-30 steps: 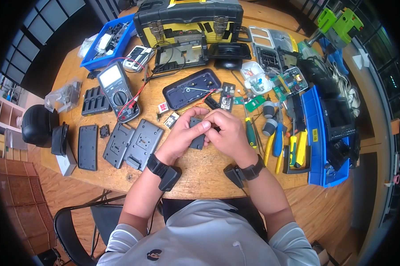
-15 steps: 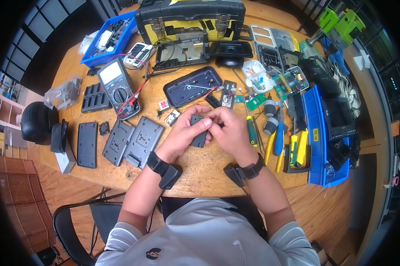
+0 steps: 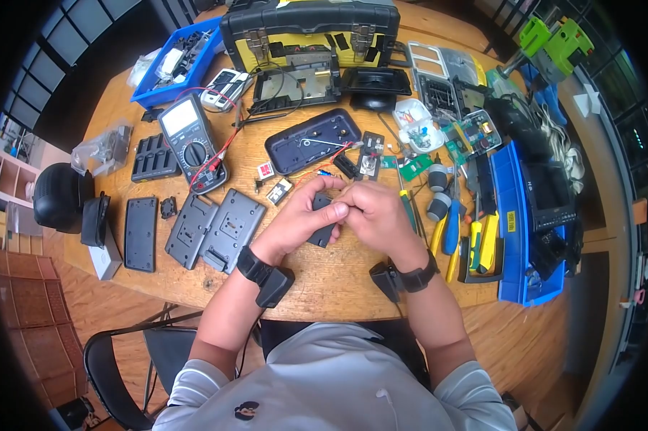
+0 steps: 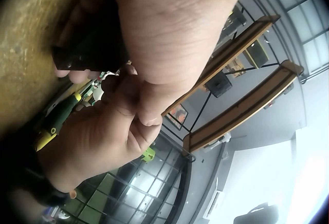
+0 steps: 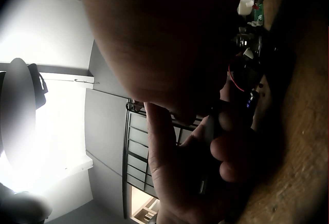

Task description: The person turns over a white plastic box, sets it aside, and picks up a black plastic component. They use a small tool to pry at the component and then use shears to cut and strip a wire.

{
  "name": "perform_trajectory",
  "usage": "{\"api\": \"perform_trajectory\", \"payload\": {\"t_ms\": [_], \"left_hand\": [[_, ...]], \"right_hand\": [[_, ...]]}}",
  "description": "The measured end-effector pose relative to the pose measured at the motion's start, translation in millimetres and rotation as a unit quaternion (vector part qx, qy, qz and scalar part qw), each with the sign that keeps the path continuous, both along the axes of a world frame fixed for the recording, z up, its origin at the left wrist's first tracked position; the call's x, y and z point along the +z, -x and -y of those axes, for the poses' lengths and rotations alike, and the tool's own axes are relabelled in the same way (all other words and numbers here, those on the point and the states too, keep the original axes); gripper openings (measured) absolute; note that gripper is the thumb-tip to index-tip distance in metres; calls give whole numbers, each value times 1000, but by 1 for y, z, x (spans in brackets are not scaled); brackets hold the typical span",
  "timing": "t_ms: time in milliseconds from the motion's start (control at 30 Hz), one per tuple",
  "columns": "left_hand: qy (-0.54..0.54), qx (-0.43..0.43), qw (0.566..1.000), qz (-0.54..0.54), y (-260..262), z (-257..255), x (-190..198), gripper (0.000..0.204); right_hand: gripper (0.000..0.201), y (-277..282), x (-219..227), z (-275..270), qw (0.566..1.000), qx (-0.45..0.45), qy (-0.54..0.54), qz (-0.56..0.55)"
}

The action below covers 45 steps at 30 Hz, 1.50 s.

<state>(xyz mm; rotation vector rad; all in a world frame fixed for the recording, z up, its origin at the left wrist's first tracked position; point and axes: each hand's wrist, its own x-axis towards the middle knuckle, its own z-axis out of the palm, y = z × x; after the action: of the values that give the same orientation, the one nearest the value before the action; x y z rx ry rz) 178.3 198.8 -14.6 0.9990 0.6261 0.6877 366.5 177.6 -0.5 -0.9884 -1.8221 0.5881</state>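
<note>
1. Since a second ago the left hand (image 3: pixel 295 219) and right hand (image 3: pixel 375 215) have shifted slightly toward the person; both still meet over the table (image 3: pixel 324 287).
2. The left hand's fingers curl round a dark plate (image 3: pixel 322 224), held between the two hands.
3. The right hand's curled fingers pinch at the plate's top edge.
4. Bare wood lies nearer the person than the hands.
5. Grey plates (image 3: pixel 212 230) lie left of the left hand; screwdrivers (image 3: pixel 449 223) crowd right of the right hand.
</note>
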Motion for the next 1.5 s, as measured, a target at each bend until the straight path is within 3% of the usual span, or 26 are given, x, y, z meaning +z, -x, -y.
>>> {"api": "perform_trajectory", "payload": {"t_ms": [167, 433, 567, 667, 733, 767, 833, 933, 1000, 1100, 1167, 1500], "left_hand": [[23, -40, 999, 18, 6, -3, 8, 56], [44, -187, 981, 1, 27, -10, 7, 49], [36, -201, 979, -2, 29, -12, 5, 50], [17, -165, 986, 4, 25, -13, 2, 52], [-10, -47, 999, 24, 16, -12, 2, 55], [-10, -49, 998, 24, 12, -10, 3, 55], [34, 29, 996, 75, 7, -6, 4, 56], [78, 30, 987, 140, 4, -6, 4, 55], [81, 13, 976, 202, 7, -9, -3, 63], [56, 53, 979, 187, 4, -7, 3, 62], [54, 49, 978, 196, 3, -6, 4, 60], [1, 68, 978, 195, -1, -5, 4, 57]], "right_hand": [[12, 0, 12, 3, 999, 32, -10, 10], [15, 4, 9, 7, 991, 135, 18, 17], [14, 2, 11, 8, 989, 140, 21, 37], [11, 2, 10, 6, 994, 92, -14, 58], [8, 7, 10, 6, 1000, 7, -8, 8], [8, 8, 9, 5, 1000, 5, -8, 8], [9, 11, 5, 4, 998, -47, 9, -52], [10, 15, 14, 9, 981, -82, 91, -150], [9, 15, 17, 7, 978, -93, 81, -168], [12, 14, 6, 4, 964, -92, 101, -227], [17, 13, 2, 2, 908, -62, 201, -362], [13, 14, -5, 2, 944, -80, 130, -294]]}}
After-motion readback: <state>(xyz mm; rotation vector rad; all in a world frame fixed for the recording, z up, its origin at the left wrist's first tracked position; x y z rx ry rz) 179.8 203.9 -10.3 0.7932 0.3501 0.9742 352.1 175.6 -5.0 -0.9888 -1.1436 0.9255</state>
